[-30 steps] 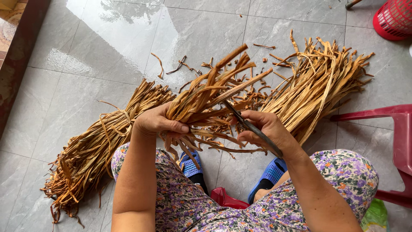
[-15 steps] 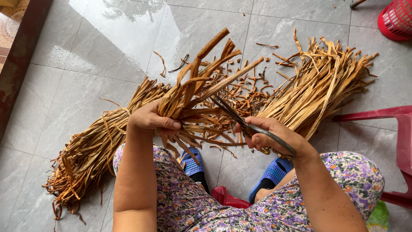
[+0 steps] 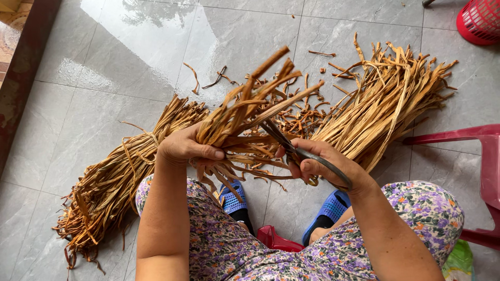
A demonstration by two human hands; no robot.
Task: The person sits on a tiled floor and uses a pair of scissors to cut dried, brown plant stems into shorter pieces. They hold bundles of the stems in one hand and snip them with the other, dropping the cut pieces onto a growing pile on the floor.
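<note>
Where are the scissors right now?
In the head view the scissors are right of centre, held in the right hand, blades poking into the bunch of dried leaf strips that the left hand grips.

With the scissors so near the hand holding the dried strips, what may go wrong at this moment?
1. The scissors blades point toward the left hand gripping the bunch of dried strips; a slip might nick its fingers.
2. Cut pieces could drop onto the glossy tiled floor beside the blue sandals, likely making footing slippery.
</note>
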